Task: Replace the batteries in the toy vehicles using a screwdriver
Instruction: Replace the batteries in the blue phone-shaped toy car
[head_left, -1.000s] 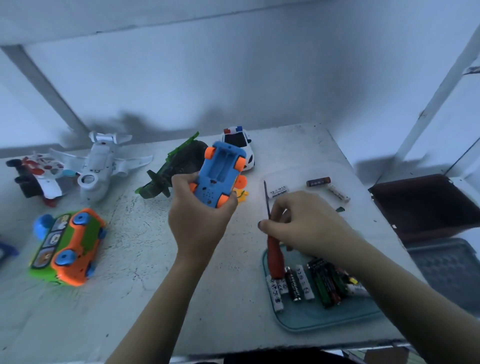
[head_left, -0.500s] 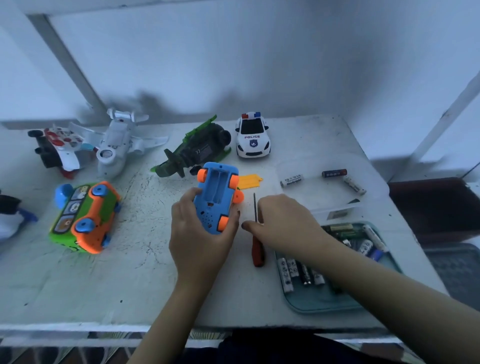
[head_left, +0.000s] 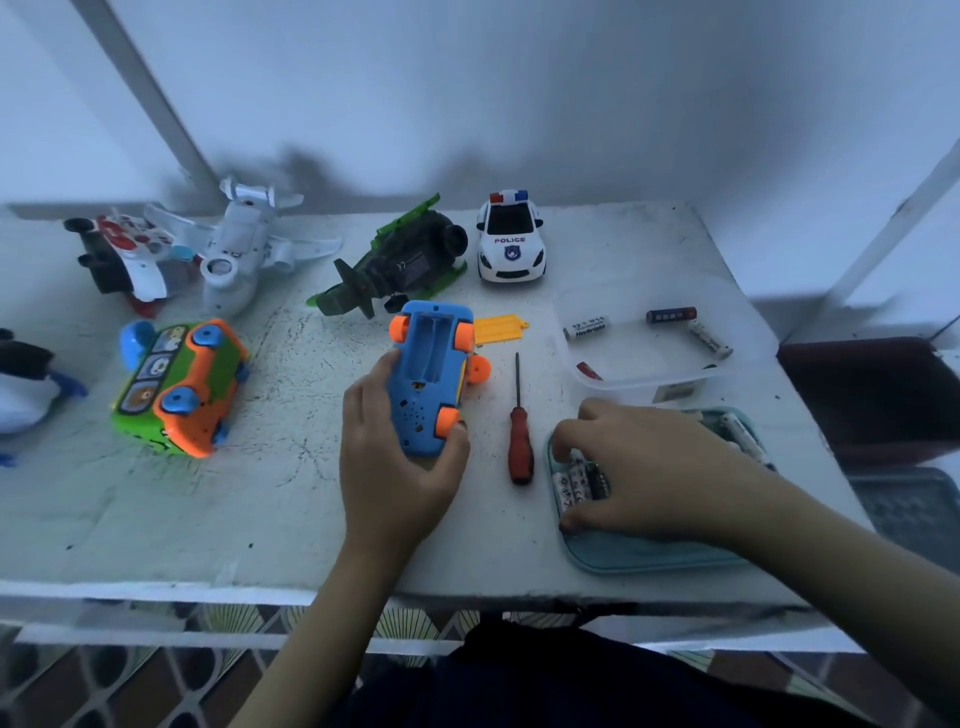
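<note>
My left hand (head_left: 395, 483) grips a blue toy car (head_left: 428, 374) with orange wheels, held upside down low over the table, its battery bay uncovered and looking empty. The yellow battery cover (head_left: 498, 330) lies just beyond it. A red-handled screwdriver (head_left: 520, 447) rests on the table between my hands, touched by neither. My right hand (head_left: 660, 473) reaches into a teal tray (head_left: 639, 553) at the front right, fingers and thumb curled around the batteries (head_left: 574, 480) lying there.
A clear plastic container (head_left: 613, 382) with loose batteries stands behind the tray. Along the back are a police car (head_left: 510, 239), a green helicopter (head_left: 400, 265) and a white plane (head_left: 239, 249). A green-and-orange bus (head_left: 179, 384) lies at left. A dark box (head_left: 872, 395) sits off the right edge.
My right hand let go of the screwdriver, which now lies on the table, and moved right into the tray onto the batteries. My left hand lowered the blue car slightly.
</note>
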